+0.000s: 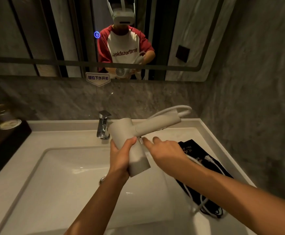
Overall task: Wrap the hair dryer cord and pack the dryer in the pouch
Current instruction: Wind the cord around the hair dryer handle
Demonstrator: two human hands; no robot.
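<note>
A beige hair dryer is held above the sink, its barrel gripped by my left hand and its handle pointing up to the right. The white cord loops out of the handle end, then runs down under my right forearm. My right hand is beside the barrel with fingers stretched toward the joint of handle and barrel; the cord passes beneath its palm, and whether it grips the cord is hidden. The black pouch lies flat on the counter at the right, with the plug and loose cord on it.
A white sink basin fills the foreground, with a chrome faucet behind it. A dark tray with cups stands at the left. A mirror above reflects a person. Grey stone walls close in behind and at the right.
</note>
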